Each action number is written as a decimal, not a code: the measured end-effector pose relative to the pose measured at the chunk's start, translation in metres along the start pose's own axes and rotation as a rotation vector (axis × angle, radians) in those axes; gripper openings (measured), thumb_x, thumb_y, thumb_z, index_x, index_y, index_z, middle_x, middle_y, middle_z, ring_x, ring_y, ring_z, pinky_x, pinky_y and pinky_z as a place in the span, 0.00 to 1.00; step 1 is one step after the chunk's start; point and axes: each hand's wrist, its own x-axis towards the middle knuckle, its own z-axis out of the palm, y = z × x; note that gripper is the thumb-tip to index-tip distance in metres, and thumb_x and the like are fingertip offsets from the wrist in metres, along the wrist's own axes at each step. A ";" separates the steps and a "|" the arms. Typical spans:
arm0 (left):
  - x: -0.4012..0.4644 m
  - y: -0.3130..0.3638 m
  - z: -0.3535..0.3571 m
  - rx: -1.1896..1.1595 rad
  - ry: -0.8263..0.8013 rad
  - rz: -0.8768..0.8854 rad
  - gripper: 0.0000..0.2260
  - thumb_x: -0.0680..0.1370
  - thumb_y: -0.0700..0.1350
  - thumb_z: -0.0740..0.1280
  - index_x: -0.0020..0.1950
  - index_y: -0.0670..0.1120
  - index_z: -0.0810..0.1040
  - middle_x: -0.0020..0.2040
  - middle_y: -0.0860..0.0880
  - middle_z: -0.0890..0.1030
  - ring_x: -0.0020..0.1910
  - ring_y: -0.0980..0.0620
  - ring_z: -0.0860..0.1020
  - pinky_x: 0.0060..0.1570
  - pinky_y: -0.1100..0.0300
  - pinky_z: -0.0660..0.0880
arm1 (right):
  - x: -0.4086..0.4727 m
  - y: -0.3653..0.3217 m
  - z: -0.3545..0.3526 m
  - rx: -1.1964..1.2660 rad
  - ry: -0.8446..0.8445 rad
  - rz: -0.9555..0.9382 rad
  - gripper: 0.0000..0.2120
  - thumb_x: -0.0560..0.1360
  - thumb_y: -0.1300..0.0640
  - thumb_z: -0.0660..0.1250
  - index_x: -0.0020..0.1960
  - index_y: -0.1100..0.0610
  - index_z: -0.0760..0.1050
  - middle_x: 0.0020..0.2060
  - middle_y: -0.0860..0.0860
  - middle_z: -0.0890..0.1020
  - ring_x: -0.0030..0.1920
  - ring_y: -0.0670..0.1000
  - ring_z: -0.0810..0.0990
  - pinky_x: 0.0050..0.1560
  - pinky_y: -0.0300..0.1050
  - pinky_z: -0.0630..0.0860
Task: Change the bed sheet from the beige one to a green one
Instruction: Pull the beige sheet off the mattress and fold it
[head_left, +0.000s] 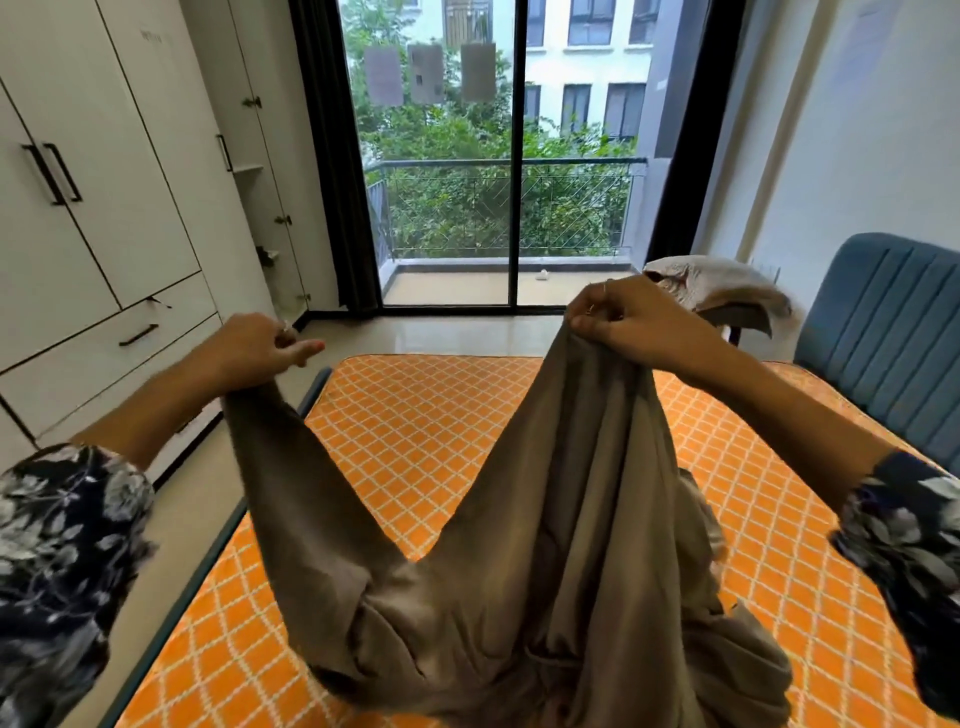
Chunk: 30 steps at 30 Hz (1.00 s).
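Beige sheet (566, 545) lifted in two peaks above the near edge of the orange mattress (415, 436), rest bunched below. Gripped by left hand (260, 348) and right hand (628, 322) (fingers curled round fabric). Blue headboard (883, 338) along the right edge.

The bunched beige cotton bed sheet (587, 545) runs off the frame at 6 o'clock and covers the middle of the orange lattice-patterned mattress (415, 447). The left hand's fingers (298, 351) are motion-blurred; the blue padded headboard (883, 343) is cut off at 3 o'clock.
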 end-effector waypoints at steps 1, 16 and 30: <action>-0.003 0.014 -0.003 -0.025 0.003 0.059 0.18 0.78 0.55 0.63 0.45 0.41 0.83 0.32 0.48 0.76 0.32 0.53 0.73 0.34 0.61 0.65 | -0.001 -0.001 0.002 0.007 -0.008 0.006 0.06 0.75 0.61 0.67 0.47 0.52 0.80 0.42 0.54 0.83 0.45 0.52 0.80 0.49 0.46 0.73; -0.048 0.177 0.018 -0.655 -0.177 0.401 0.16 0.74 0.52 0.71 0.60 0.51 0.77 0.45 0.39 0.83 0.43 0.55 0.79 0.47 0.60 0.71 | -0.002 -0.021 0.044 0.264 -0.058 -0.010 0.02 0.73 0.61 0.70 0.42 0.56 0.81 0.31 0.46 0.80 0.33 0.39 0.76 0.41 0.40 0.72; -0.072 0.160 0.041 -0.394 -0.258 0.658 0.22 0.73 0.67 0.60 0.35 0.50 0.75 0.30 0.48 0.74 0.29 0.52 0.73 0.33 0.50 0.70 | -0.129 0.032 0.087 0.459 0.314 0.011 0.05 0.75 0.57 0.68 0.48 0.56 0.74 0.43 0.46 0.78 0.44 0.42 0.78 0.43 0.32 0.72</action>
